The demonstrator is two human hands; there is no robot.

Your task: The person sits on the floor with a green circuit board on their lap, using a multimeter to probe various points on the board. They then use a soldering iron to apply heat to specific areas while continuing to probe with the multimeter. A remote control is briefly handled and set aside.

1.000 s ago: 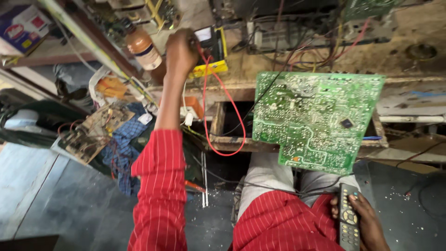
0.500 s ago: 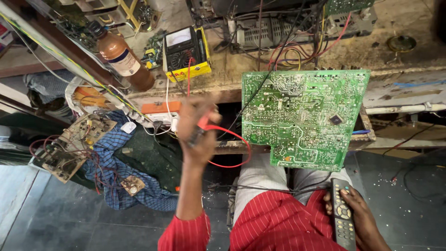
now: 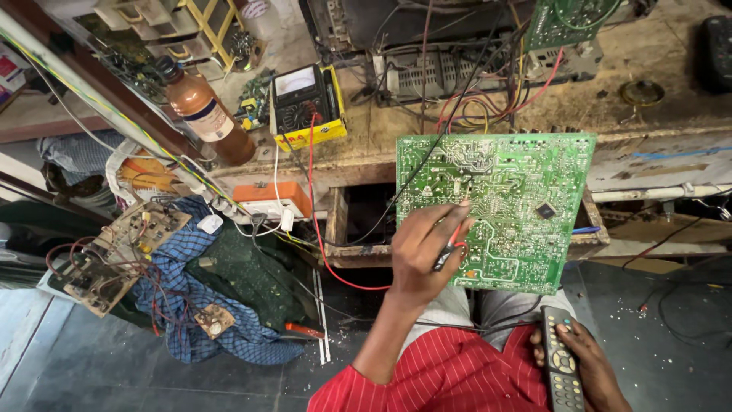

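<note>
Head view, white-labelled brown bottle (image 3: pixel 204 116), yellow-cased meter (image 3: pixel 306 106)

Left hand (image 3: pixel 423 252) with red probe (image 3: pixel 457 229) on green circuit board (image 3: pixel 526 191); right hand (image 3: pixel 587 366) around remote (image 3: pixel 560 366).

Red shirt (image 3: pixel 450 378) with thin white stripes, grey trousers (image 3: pixel 488 309).

- The left hand (image 3: pixel 423 252) is raised forward, fingers (image 3: pixel 450 217) pinched together, forearm bare below a red sleeve.
- The right hand (image 3: pixel 583 362) is held low, fingers curled closed.
</note>
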